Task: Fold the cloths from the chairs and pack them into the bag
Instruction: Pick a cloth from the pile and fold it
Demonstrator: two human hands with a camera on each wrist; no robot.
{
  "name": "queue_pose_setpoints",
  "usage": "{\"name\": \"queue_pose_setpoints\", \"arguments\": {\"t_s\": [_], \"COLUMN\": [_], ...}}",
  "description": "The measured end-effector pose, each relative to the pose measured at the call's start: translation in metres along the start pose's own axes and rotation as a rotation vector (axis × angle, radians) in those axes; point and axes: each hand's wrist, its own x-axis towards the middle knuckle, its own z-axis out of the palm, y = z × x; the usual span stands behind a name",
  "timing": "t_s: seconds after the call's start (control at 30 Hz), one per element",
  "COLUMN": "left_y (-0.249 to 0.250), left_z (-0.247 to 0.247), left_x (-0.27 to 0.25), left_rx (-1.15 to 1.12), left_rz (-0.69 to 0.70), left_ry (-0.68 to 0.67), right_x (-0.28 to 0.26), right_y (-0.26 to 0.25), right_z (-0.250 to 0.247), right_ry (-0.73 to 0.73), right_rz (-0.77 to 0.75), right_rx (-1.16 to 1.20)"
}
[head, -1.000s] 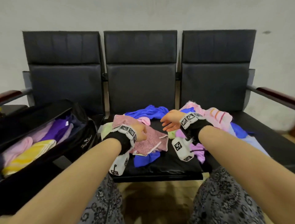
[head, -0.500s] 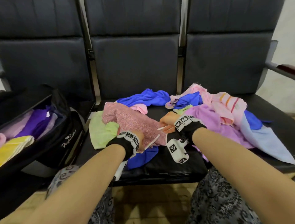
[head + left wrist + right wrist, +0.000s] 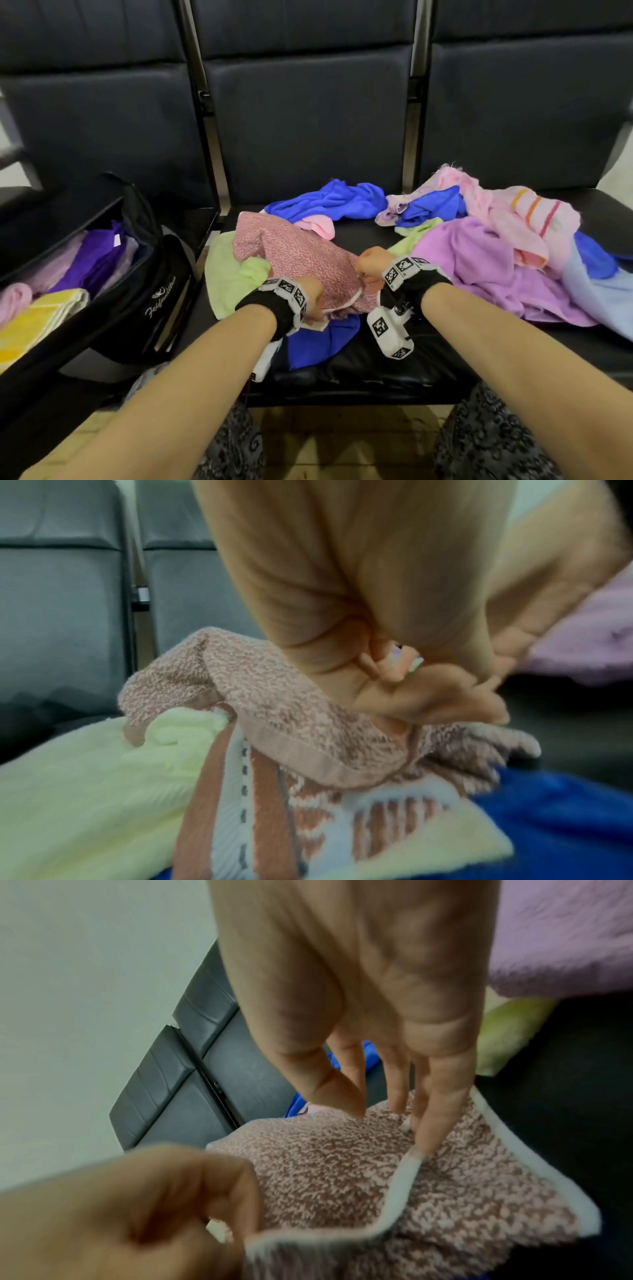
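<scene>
Both forearms reach straight out from the bottom of the head view and meet over the middle chair seat (image 3: 394, 356), each wrist wearing a black band with white marker blocks. The left hand (image 3: 313, 294) sits knuckles up at the near edge of the mottled pink towel (image 3: 298, 253), and its grip is closed on that edge; the left wrist view shows the curled fingers (image 3: 394, 669) bunching the hem under the palm. The right hand (image 3: 373, 263) is a bit further back and to the right, also on the same towel. From the right wrist view its fingers (image 3: 435, 1115) point down with the tips pinching the white trimmed border where it ripples up, so that grip is clamped on the towel too.

The towel itself lies crumpled on the seat between the two hands, draped over a light green cloth (image 3: 226, 270) on the left and a blue cloth (image 3: 318, 339) sticking out toward the front edge. Further right there's a heap: a lilac cloth (image 3: 479, 260), a striped pink one (image 3: 534, 212), more blue behind.

The black bag (image 3: 137, 301) sits open on the left chair, with folded purple, pink and yellow cloths already inside
</scene>
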Motion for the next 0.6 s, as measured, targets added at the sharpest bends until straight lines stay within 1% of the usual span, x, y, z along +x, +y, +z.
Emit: {"name": "queue_pose_setpoints", "arguments": {"t_s": [0.07,0.13,0.17,0.23,0.27,0.33,0.4,0.5,0.6], "left_y": [-0.005,-0.012,-0.015,-0.021,-0.023,-0.026,-0.030,-0.036,-0.040], "left_z": [-0.007,-0.019,-0.027,-0.042,-0.050,-0.068,-0.086,-0.112,-0.137], "left_x": [-0.002,-0.005,-0.006,-0.010,-0.014,-0.022,-0.034,-0.053,-0.074], "left_rx": [-0.120,-0.255,-0.313,-0.440,-0.504,-0.586,-0.610,-0.631,-0.704], "left_rz": [0.023,0.013,-0.004,-0.033,-0.036,-0.008,0.046,0.124,0.183], "left_ry": [0.095,0.245,0.320,0.439,0.487,0.591,0.705,0.825,0.941], "right_x": [-0.004,-0.016,-0.022,-0.026,-0.027,-0.021,-0.028,-0.039,-0.043], "right_y": [-0.001,-0.004,-0.004,-0.006,-0.007,-0.008,-0.015,-0.022,-0.028], "right_z": [-0.002,-0.004,-0.006,-0.005,-0.003,0.001,0.002,0.001,0.005], "right_ry": [-0.096,-0.201,-0.233,-0.243,-0.227,-0.148,-0.079,0.035,0.085], "right_rz": [-0.022,-0.052,-0.076,-0.133,-0.157,-0.178,-0.176,-0.170,-0.150], "right_rx": [-0.002,-0.062,-0.108,-0.137,-0.155,-0.187,-0.231,-0.281,-0.286]}}
